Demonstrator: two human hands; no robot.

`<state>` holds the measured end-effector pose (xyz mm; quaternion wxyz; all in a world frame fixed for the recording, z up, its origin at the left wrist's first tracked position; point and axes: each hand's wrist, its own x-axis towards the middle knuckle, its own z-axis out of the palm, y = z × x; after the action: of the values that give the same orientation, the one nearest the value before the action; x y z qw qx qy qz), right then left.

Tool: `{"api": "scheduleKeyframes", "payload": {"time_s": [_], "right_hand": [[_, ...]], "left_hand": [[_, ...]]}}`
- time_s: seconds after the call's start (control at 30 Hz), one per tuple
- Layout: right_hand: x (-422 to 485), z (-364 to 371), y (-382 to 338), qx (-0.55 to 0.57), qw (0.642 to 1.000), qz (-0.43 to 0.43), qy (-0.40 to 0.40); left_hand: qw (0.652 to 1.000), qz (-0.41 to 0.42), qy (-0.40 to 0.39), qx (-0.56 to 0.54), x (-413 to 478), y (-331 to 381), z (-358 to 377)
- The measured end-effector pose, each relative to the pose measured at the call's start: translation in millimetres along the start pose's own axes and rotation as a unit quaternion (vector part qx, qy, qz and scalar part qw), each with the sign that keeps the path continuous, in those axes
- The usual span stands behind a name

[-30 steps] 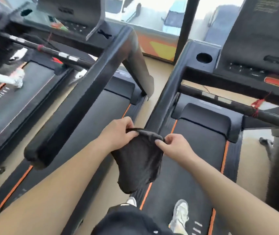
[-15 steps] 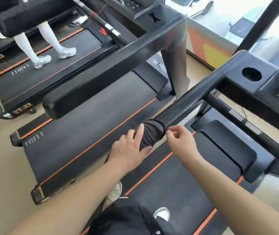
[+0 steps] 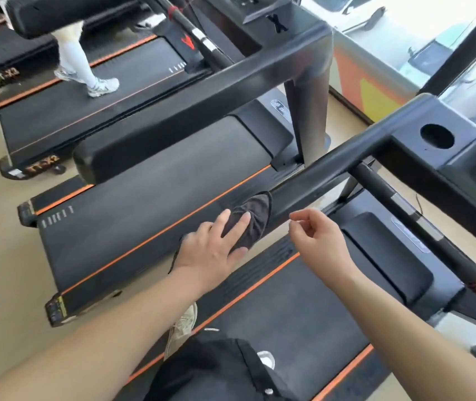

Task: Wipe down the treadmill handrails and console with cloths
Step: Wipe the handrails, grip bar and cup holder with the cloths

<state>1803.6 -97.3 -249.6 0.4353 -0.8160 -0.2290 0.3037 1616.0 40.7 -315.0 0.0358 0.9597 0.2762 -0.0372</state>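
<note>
A dark grey cloth [image 3: 255, 215] is draped over the near end of the treadmill's left handrail [image 3: 326, 166]. My left hand [image 3: 216, 250] lies on top of the cloth with fingers fairly straight, pressing it onto the rail. Just right of the rail hovers my right hand [image 3: 315, 235], fingers loosely curled, thumb and forefinger close together, holding nothing and clear of the cloth. The console [image 3: 462, 157] with a round cup hole [image 3: 437, 136] sits at the upper right, partly cut off by the frame.
A crossbar [image 3: 404, 209] with red string runs under the console. A neighbouring treadmill's handrail [image 3: 190, 117] and belt lie to the left. Farther left a person's legs in white shoes [image 3: 98, 85] stand on another treadmill. Beige floor separates the machines.
My right hand has let go of the cloth and pulled slightly away from the rail. My left hand has flattened onto the cloth over the rail's end. The view has shifted left.
</note>
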Motion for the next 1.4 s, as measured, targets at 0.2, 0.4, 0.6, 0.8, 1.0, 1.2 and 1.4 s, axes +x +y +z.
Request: {"api": "scheduleKeyframes", "payload": {"time_s": [0.2,0.4,0.6,0.8,1.0,1.2,1.4], "right_hand": [[2.0,-5.4,9.7,-0.024,1.000,0.003,0.014],[28.6,15.5,-14.8,-0.096,0.993,-0.073,-0.019],[36.6,-0.4,2.1,-0.063,0.997,-0.051,-0.012],[67.6,-65.0,8.0,-0.095,0.992,-0.038,0.069],[116.5,-145.5,19.9,-0.279,0.951,-0.032,0.132],[148.5,-182.4,47.3,-0.359,0.931,0.057,0.036],[165.7,-194.4,47.3,-0.391,0.918,0.065,0.006]], "left_hand": [[0.988,-0.085,-0.071,-0.103,71.0,32.6,-24.5],[0.993,-0.039,0.052,-0.095,19.3,15.5,-8.0],[0.999,-0.013,-0.013,-0.041,27.6,7.9,-3.6],[0.980,-0.055,-0.098,-0.164,138.1,62.2,-33.4],[0.998,0.060,0.023,-0.016,120.8,85.7,-3.6],[0.990,0.004,-0.074,-0.123,224.1,135.2,-33.2],[0.996,0.006,-0.032,-0.082,234.7,151.8,-31.6]]}}
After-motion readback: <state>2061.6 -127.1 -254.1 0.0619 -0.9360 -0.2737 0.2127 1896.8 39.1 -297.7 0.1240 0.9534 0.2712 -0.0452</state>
